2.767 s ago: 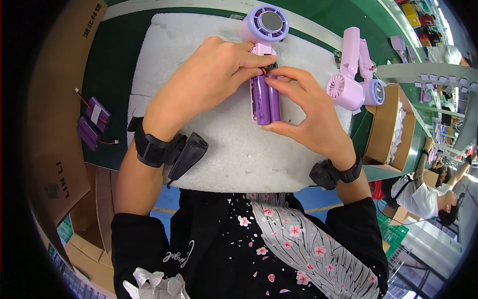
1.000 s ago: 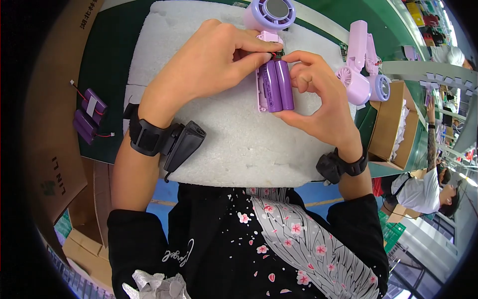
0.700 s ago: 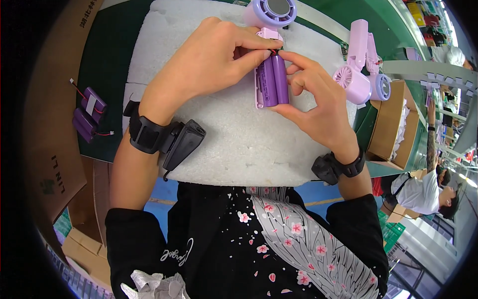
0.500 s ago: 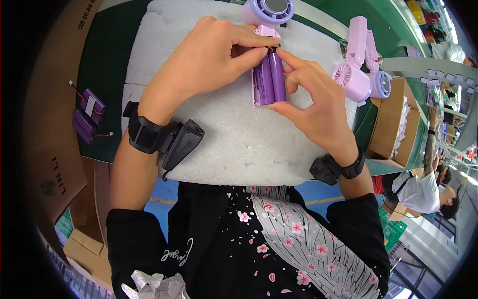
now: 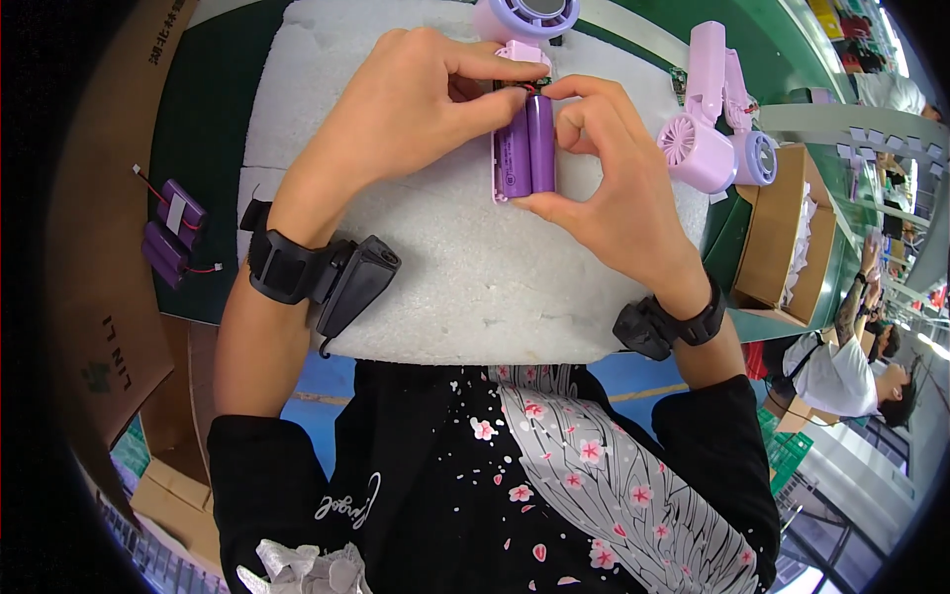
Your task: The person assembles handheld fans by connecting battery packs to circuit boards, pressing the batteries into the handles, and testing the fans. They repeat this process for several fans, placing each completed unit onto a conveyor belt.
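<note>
A handheld fan lies on the white foam pad, its round lilac head (image 5: 526, 17) at the far edge and its opened pink handle shell (image 5: 498, 178) pointing toward me. Two purple cells form a battery pack (image 5: 526, 148) inside that shell. My left hand (image 5: 421, 104) pinches the handle's upper end with thumb and index finger, close to the red wire and a small green circuit board (image 5: 539, 83). My right hand (image 5: 623, 178) spans the pack lengthwise, index finger at its top and thumb at its lower end. Fingertips partly cover the wire.
Two more purple battery packs (image 5: 176, 220) with wired plugs lie on the green table at left. Pink fan parts (image 5: 705, 148) rest at the right, beside an open cardboard box (image 5: 782, 228). A large carton (image 5: 109, 247) stands far left. Black devices are strapped to both wrists.
The fan and both hands have shifted slightly left and away from me. My right fingers have lifted a little off the pack's side, while thumb and index finger stay at its ends.
</note>
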Demonstrator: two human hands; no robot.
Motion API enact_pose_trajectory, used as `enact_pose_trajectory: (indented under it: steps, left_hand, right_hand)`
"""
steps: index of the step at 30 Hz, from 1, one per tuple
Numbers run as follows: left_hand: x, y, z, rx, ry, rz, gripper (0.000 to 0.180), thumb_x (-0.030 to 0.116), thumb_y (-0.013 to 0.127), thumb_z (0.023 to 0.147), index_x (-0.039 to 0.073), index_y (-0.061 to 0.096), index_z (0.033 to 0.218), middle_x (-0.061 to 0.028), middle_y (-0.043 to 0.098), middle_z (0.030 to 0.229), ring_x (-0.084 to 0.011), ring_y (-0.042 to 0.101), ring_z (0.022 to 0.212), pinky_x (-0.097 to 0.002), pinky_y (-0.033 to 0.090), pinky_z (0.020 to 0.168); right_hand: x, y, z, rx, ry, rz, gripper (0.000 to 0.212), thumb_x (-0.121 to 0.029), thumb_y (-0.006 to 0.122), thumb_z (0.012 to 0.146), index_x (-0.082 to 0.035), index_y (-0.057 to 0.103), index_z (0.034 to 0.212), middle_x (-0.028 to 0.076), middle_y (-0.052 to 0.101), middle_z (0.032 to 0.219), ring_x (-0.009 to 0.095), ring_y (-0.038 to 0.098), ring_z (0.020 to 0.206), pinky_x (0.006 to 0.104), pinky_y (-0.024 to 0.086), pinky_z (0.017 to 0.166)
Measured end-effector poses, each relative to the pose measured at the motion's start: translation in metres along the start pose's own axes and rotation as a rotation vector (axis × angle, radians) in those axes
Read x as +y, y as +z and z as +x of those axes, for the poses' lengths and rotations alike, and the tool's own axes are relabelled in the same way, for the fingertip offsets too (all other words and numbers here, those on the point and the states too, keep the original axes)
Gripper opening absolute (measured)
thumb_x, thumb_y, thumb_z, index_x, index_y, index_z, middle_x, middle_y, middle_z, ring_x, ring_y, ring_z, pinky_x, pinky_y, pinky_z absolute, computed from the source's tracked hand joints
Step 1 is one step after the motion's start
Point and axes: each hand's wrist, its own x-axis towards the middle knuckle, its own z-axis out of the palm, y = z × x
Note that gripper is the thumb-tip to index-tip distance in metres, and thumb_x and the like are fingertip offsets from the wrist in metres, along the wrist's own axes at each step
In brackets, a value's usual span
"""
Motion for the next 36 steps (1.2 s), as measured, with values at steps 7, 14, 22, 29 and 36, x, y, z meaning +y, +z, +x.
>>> enact_pose_trajectory:
  steps: [7, 14, 22, 29, 36]
  left_hand:
    - [0.001, -0.002, -0.002, -0.084, -0.053, -0.129, 0.049, -0.002, 0.076, 0.075, 0.005, 0.066, 0.122, -0.0062, 0.071, 0.098, -0.0069, 0.061, 0.080, -0.0238, 0.052, 0.073]
    - [-0.008, 0.012, -0.001, 0.016, 0.010, -0.250, 0.053, 0.011, 0.085, 0.064, 0.011, 0.070, 0.115, -0.0115, 0.070, 0.078, -0.0139, 0.060, 0.063, -0.0283, 0.049, 0.064]
    - [0.013, 0.019, -0.005, -0.106, -0.134, -0.221, 0.055, -0.003, 0.081, 0.067, 0.006, 0.067, 0.120, -0.0043, 0.071, 0.090, -0.0058, 0.056, 0.069, -0.0235, 0.049, 0.066]
    - [0.010, 0.018, -0.006, -0.099, -0.110, -0.247, 0.055, 0.002, 0.082, 0.065, 0.009, 0.068, 0.118, -0.0122, 0.069, 0.104, -0.0104, 0.058, 0.067, -0.0262, 0.050, 0.066]
    - [0.005, 0.019, -0.008, -0.117, -0.069, -0.259, 0.054, -0.002, 0.078, 0.068, 0.006, 0.066, 0.121, -0.0154, 0.063, 0.127, -0.0106, 0.062, 0.072, -0.0263, 0.053, 0.072]
  right_hand:
    - [-0.002, 0.007, 0.003, 0.045, 0.066, 0.030, 0.068, -0.013, 0.089, 0.059, -0.007, 0.051, 0.115, 0.007, 0.049, 0.118, 0.020, 0.053, 0.095, 0.0313, 0.046, 0.079]
    - [0.017, 0.009, 0.008, 0.160, -0.019, 0.128, 0.040, -0.012, 0.081, 0.072, -0.003, 0.062, 0.106, 0.008, 0.059, 0.103, 0.017, 0.057, 0.086, 0.0288, 0.046, 0.072]
    - [0.009, 0.014, 0.004, 0.318, 0.084, 0.105, 0.009, -0.006, 0.074, 0.079, 0.000, 0.069, 0.084, 0.008, 0.064, 0.083, 0.017, 0.060, 0.074, 0.0284, 0.047, 0.066]
    - [0.011, 0.006, -0.002, 0.238, -0.070, -0.038, 0.012, -0.003, 0.073, 0.076, 0.000, 0.069, 0.086, 0.010, 0.063, 0.085, 0.023, 0.061, 0.077, 0.0308, 0.048, 0.067]
    - [-0.009, -0.006, -0.019, -0.016, -0.214, -0.269, 0.038, -0.004, 0.075, 0.073, 0.002, 0.065, 0.108, 0.015, 0.061, 0.109, 0.031, 0.058, 0.096, 0.0373, 0.049, 0.079]
